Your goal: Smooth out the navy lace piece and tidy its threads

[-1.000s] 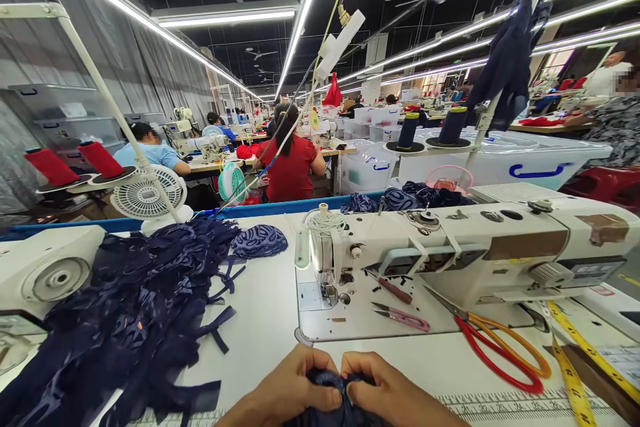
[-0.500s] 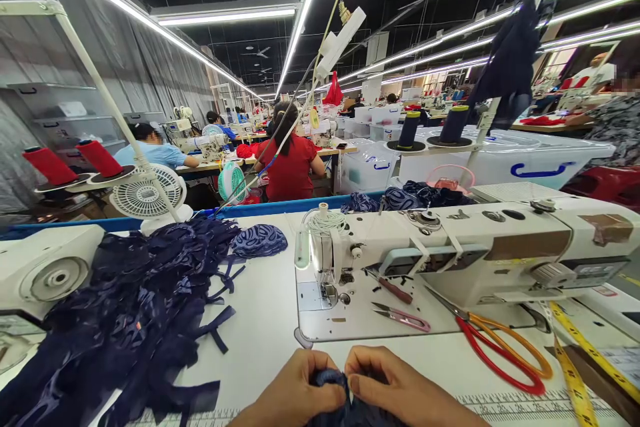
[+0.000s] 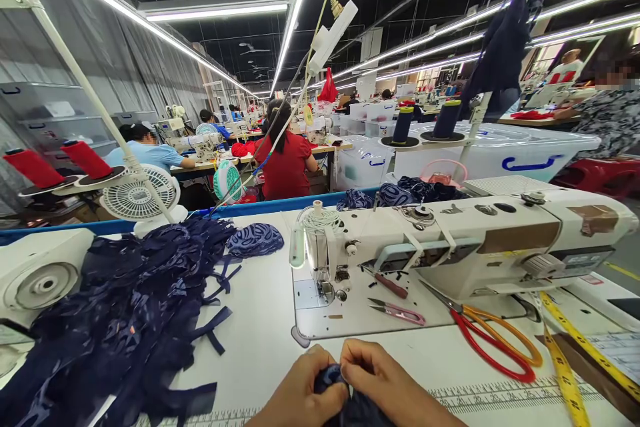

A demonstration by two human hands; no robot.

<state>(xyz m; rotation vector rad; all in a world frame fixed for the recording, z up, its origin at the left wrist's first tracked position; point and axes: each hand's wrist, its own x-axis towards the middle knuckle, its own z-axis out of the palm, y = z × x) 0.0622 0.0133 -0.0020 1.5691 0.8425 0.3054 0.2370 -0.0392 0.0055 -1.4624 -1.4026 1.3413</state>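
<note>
Both my hands meet at the bottom centre, in front of the sewing machine [image 3: 480,233]. My left hand [image 3: 310,390] pinches a piece of dark blue fabric [image 3: 367,410] between thumb and fingers. Right beside it, my right hand [image 3: 375,373] grips the same fabric with thumb and fingertips pressed together. A small pale bit shows where the fingertips meet; I cannot tell what it is. Most of the fabric is hidden by the hands or cut off by the lower edge. Pink-handled thread snips [image 3: 399,311] lie on the machine bed beyond.
A heap of navy fabric pieces [image 3: 135,320] covers the left of the table. On the right lie large scissors [image 3: 493,340] and a yellow tape measure [image 3: 564,373]. A patterned fabric stack [image 3: 256,239] sits behind. Farther off, co-workers sit at machines, one in a red top [image 3: 287,170].
The head view has shifted slightly, so the surroundings sit a little further left and higher. Both hands still pinch the fabric, with only a slight shift of the fingers.
</note>
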